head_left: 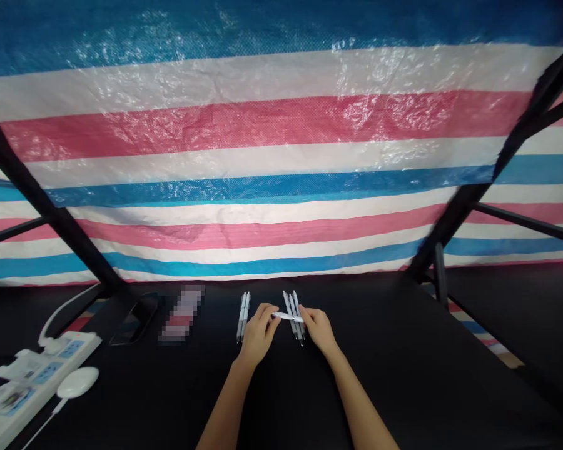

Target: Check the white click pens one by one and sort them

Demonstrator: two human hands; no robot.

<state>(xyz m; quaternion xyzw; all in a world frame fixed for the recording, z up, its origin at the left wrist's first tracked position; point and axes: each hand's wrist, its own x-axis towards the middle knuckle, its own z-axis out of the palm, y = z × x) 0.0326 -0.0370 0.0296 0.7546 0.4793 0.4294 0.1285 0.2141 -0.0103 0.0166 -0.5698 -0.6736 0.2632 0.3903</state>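
Note:
My left hand [259, 332] and my right hand [318, 326] are closed on the two ends of one white pen [288, 317], held roughly level above the black table. Behind and beneath it lie several white-and-grey pens [296, 334], side by side with their tips toward me. Left of my left hand, two more pens [243, 317] of the same look lie close together on the table. My fingers cover both ends of the held pen.
A white power strip [42, 381] with plugs and a round white charger [77, 382] sits at the left. Near it lie a dark phone [134, 322] and a blurred-out pinkish item [182, 314]. Black frame bars [455, 215] and a striped tarp [263, 237] stand behind the table [169, 400].

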